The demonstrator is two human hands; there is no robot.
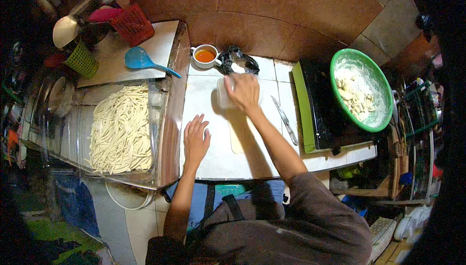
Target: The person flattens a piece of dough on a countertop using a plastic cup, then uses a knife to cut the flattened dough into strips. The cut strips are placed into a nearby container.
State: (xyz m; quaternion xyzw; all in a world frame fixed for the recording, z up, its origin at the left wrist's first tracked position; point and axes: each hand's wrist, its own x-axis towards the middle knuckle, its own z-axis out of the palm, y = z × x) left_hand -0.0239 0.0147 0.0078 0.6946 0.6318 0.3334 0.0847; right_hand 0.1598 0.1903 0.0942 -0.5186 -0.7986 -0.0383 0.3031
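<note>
On the white tiled counter lies a flat pale piece of dough. My right hand is over a translucent plastic container, just beyond the dough; its fingertips are partly hidden, so its grip cannot be told. My left hand rests over the counter left of the dough, fingers apart, holding nothing. A knife lies to the right. Behind the container are a black plastic bag with white contents and a white two-handled cup of orange liquid.
At left, a clear tray holds many dough strips; a blue ladle lies behind it, near a red basket of utensils. At right, a green basin with floured dough pieces stands on a black and green appliance.
</note>
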